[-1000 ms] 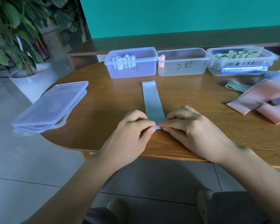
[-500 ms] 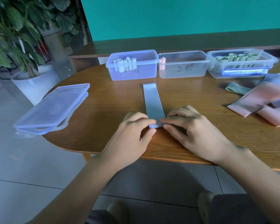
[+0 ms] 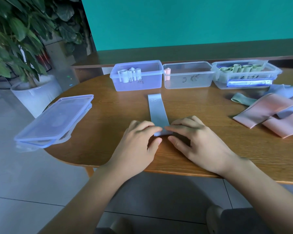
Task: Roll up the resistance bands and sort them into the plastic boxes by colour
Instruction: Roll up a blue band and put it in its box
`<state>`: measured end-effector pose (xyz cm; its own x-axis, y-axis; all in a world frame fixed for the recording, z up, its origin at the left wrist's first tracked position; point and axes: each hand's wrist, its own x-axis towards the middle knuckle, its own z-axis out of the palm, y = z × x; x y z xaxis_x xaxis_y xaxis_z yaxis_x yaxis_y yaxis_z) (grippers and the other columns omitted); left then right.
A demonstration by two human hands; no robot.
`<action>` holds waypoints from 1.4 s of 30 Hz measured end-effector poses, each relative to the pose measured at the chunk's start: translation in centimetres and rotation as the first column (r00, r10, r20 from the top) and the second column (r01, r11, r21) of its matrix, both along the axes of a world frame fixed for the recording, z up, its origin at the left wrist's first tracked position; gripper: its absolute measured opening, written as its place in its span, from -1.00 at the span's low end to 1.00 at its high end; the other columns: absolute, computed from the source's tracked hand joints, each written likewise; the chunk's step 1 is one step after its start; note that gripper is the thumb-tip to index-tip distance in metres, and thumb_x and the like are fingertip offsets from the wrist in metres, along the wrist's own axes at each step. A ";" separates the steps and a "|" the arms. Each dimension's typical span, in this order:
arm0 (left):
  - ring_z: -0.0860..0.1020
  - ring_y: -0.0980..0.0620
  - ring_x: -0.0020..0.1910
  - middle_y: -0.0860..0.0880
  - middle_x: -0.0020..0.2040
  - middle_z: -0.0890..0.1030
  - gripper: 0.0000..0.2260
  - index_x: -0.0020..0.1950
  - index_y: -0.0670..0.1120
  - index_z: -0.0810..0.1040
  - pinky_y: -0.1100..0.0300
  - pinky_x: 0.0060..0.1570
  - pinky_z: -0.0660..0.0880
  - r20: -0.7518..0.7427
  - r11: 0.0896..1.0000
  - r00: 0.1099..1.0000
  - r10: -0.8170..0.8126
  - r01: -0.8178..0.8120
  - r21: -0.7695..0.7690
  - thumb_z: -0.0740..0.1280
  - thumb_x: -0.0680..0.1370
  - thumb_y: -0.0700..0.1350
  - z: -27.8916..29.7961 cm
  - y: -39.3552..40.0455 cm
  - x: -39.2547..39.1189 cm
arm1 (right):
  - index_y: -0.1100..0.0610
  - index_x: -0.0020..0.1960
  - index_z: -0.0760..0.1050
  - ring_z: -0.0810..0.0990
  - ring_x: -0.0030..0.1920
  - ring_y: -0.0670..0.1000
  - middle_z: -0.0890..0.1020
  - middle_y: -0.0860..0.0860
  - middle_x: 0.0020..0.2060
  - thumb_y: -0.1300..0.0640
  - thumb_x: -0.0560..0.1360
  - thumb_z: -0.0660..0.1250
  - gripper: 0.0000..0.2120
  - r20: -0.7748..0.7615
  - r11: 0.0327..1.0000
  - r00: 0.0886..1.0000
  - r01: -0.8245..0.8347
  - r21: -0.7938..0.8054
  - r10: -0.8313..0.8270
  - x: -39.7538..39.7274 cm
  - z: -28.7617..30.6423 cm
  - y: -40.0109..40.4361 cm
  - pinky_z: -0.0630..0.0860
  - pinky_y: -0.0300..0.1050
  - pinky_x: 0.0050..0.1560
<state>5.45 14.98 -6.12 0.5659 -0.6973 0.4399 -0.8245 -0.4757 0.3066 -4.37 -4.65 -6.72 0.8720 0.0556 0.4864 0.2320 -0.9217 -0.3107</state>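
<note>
A light blue resistance band (image 3: pixel 156 108) lies flat on the wooden table (image 3: pixel 108 119), running away from me, its near end turned into a small roll. My left hand (image 3: pixel 139 142) and my right hand (image 3: pixel 198 141) pinch that roll from either side with their fingertips. At the back stand three plastic boxes: a blue-tinted box (image 3: pixel 149 81) with rolled blue bands, a clear middle box (image 3: pixel 198 81) with one pink roll (image 3: pixel 167 71), and a right box (image 3: pixel 243 81) with several green rolls.
Loose pink bands (image 3: pixel 267 114), a green band (image 3: pixel 242 98) and blue ones (image 3: pixel 284 91) lie in a heap at the right. Stacked box lids (image 3: pixel 57 119) overhang the table's left edge. A potted plant (image 3: pixel 32 92) stands on the floor at left.
The roll at the band's near end has grown and moved a little away from me, so less of the band lies flat. Both hands have followed it forward.
</note>
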 end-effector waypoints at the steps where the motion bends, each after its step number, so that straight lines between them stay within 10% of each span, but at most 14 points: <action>1: 0.42 0.05 0.21 0.11 0.20 0.55 -0.74 0.30 0.01 0.59 0.02 0.20 0.47 -0.007 1.000 1.000 0.000 0.000 0.002 0.32 0.62 -0.02 0.0 0.0 0.1 | -0.24 0.34 0.49 0.46 0.18 -0.08 0.55 -0.20 0.15 -0.06 0.63 0.26 -0.71 0.007 1.000 1.000 -0.009 0.002 0.009 -0.1 0.1 0.0 0.47 -0.07 0.25; 42: 0.41 0.07 0.23 0.08 0.18 0.59 -0.75 0.28 -0.03 0.62 0.10 0.24 0.46 0.022 0.998 0.999 0.032 -0.031 -0.054 0.30 0.62 -0.10 0.0 -1.7 3.0 | -0.06 0.31 0.57 0.48 0.22 -0.04 0.56 -0.19 0.24 -0.15 0.56 0.18 -0.60 -0.131 0.999 0.991 0.030 0.045 -0.024 3.5 0.9 -1.4 0.43 0.05 0.31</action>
<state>8.47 13.29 -6.15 0.5764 -0.6543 0.4895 -0.8166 -0.4845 0.3138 -0.86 -6.09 -5.83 0.9291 0.0111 0.3698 0.1621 -0.9108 -0.3798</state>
